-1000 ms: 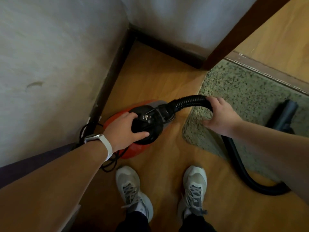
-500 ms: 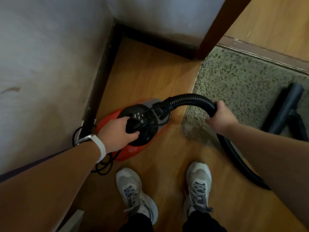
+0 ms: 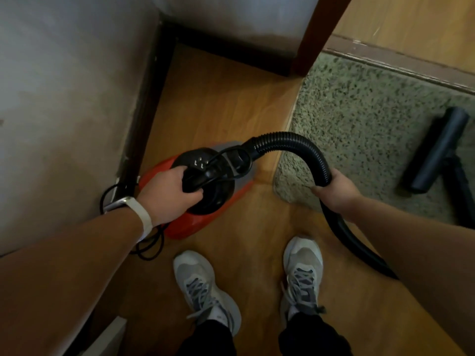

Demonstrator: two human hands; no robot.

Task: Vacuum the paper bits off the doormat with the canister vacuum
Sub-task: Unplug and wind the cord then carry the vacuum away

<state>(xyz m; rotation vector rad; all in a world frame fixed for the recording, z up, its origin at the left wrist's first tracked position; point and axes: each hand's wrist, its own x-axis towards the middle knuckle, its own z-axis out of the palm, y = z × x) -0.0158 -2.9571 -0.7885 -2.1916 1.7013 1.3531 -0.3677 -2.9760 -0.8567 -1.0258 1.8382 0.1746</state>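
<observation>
Canister vacuum (image 3: 198, 224), red body with black top, by the wall over the wood floor, just left of the doormat (image 3: 359, 119). Left hand (image 3: 164, 194) curled round the black carry handle on top; white-strapped watch (image 3: 140, 219) on that wrist. Right hand (image 3: 339, 194) grips the ribbed black hose (image 3: 288, 141) where it arches over the mat's near corner. Black wand tube (image 3: 437, 150) lies on the mat, well right. Cord (image 3: 150, 250) looped beside the canister. Paper bits not distinguishable in the speckled pile
</observation>
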